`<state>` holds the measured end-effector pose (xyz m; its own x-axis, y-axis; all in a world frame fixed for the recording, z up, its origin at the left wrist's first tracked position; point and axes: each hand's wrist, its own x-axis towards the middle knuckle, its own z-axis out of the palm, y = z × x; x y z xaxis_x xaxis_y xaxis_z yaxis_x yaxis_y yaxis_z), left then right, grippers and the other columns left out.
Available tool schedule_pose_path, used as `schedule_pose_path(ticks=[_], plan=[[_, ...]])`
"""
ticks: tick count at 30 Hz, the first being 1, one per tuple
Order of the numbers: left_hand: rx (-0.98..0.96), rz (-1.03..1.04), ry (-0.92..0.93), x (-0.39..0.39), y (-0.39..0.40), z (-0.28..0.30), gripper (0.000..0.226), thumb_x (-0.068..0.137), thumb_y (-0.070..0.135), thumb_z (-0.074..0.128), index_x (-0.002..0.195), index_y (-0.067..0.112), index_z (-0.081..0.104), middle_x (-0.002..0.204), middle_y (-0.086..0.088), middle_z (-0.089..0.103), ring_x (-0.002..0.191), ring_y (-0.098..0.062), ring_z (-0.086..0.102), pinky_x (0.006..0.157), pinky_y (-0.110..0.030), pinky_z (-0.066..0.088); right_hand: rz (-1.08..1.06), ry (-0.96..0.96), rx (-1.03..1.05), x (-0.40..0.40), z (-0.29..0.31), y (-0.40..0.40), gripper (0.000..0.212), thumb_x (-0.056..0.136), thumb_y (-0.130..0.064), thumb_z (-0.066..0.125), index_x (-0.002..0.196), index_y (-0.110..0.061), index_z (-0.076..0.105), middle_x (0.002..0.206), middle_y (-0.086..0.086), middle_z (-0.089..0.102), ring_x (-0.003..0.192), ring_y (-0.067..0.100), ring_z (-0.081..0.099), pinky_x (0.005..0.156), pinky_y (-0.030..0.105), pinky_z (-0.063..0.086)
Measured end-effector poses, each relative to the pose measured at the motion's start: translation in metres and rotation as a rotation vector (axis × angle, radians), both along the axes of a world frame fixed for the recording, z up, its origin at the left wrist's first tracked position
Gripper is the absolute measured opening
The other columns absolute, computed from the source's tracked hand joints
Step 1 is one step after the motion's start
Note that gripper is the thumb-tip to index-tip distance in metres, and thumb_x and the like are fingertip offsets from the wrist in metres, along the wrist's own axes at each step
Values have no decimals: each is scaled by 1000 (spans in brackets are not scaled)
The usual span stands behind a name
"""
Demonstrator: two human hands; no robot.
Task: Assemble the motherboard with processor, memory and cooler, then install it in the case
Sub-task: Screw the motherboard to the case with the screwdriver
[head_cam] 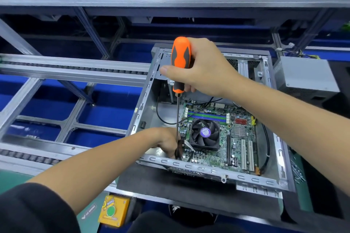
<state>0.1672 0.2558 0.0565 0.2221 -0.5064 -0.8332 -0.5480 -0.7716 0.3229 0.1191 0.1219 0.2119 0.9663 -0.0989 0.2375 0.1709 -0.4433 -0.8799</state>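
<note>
An open grey computer case lies on a dark foam pad. Inside it sits the green motherboard, with a black cooler fan and memory slots on it. My right hand grips the orange-and-black handle of a long screwdriver, held upright over the board's left edge. The shaft runs down to my left hand, which is inside the case by the board's near-left corner, fingers curled around the shaft's lower end. The tip is hidden behind that hand.
A grey power supply stands to the right of the case. Black cables loop inside the case. A roller conveyor frame runs along the left. A yellow button box is mounted below the near edge. Loose screws lie at right.
</note>
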Motion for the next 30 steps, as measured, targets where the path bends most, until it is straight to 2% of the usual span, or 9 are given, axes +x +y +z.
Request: schedule_pose_path(ticks=[3, 8, 10, 14, 18, 23, 26, 28, 30], plan=[[6, -26, -26, 1, 0, -3, 35, 74, 5, 74, 108, 7, 68, 100, -5, 67, 88, -17, 58, 66, -23, 42, 11, 8, 11, -1, -1, -1, 34, 83, -18, 74, 76, 3, 49, 62, 18, 58, 48, 18, 65, 42, 24, 48], [-35, 9, 70, 3, -1, -7, 26, 75, -7, 70, 98, 4, 72, 101, -9, 72, 74, -8, 61, 63, -14, 46, 42, 4, 15, -5, -1, -2, 34, 82, -18, 75, 77, 4, 50, 64, 16, 59, 48, 15, 65, 44, 29, 52], [-44, -4, 67, 4, -1, -8, 27, 74, -6, 69, 98, 5, 72, 99, -8, 72, 77, -11, 62, 70, -19, 49, 69, 4, 12, -6, -1, -2, 34, 82, -18, 76, 75, 3, 50, 66, 15, 60, 47, 14, 62, 43, 26, 50], [-56, -142, 96, 12, 0, -5, 32, 74, -9, 63, 98, 11, 73, 86, 0, 70, 79, -12, 64, 75, -28, 49, 160, 19, 3, -7, 1, -2, 34, 81, -18, 77, 73, 2, 50, 64, 14, 60, 49, 18, 63, 44, 26, 49], [-62, -234, 232, 22, -3, 4, 37, 78, -17, 54, 105, 3, 70, 98, -9, 72, 88, -18, 68, 74, -28, 53, 290, 76, 27, -3, 9, -2, 32, 81, -12, 77, 75, 5, 51, 64, 16, 60, 50, 20, 63, 46, 27, 49], [-193, -409, 7, 36, -15, 11, 19, 81, 1, 63, 82, 19, 70, 70, 12, 62, 58, 0, 54, 54, -16, 41, 396, 128, -18, -2, 16, -2, 34, 79, -15, 79, 82, 7, 54, 68, 19, 60, 54, 18, 62, 50, 24, 48], [-160, -477, -61, 36, -16, 10, 10, 76, 6, 68, 85, 10, 68, 72, 4, 62, 60, -9, 53, 54, -23, 45, 410, 142, -49, -3, 18, -3, 36, 78, -16, 80, 86, 8, 55, 72, 23, 60, 58, 21, 60, 52, 26, 48], [-104, -559, -51, 30, -13, 4, 20, 73, 13, 75, 91, 9, 68, 75, 1, 60, 68, -15, 54, 62, -27, 46, 406, 143, -60, -4, 19, -4, 35, 78, -15, 80, 86, 8, 56, 73, 23, 61, 61, 25, 62, 52, 30, 49], [-61, -615, -30, 25, -11, -1, 19, 72, 15, 77, 88, 10, 68, 73, 4, 59, 68, -14, 53, 57, -20, 43, 399, 139, -78, -4, 20, -5, 34, 77, -15, 80, 85, 8, 56, 74, 22, 62, 65, 32, 63, 54, 35, 50]])
